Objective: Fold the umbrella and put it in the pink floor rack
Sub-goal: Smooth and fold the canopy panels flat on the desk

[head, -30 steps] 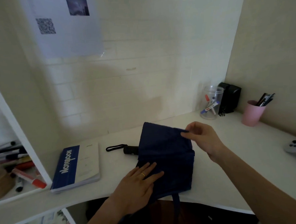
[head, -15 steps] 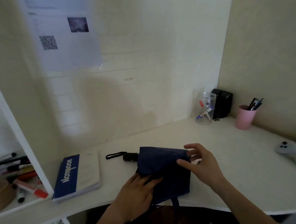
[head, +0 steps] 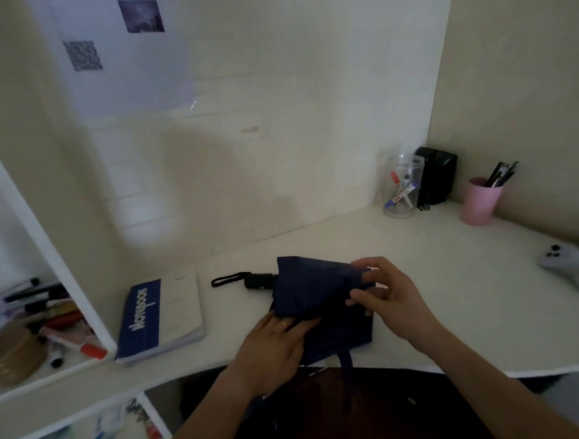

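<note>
Navy umbrella (head: 313,287) on desk (head: 452,278), canopy now folded narrower; left hand (head: 274,347) presses it flat-fingered, right hand (head: 386,298) pinches its fabric edge

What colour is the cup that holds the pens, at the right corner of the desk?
Pink. The cup shows best in the head view, the only view given.
</note>
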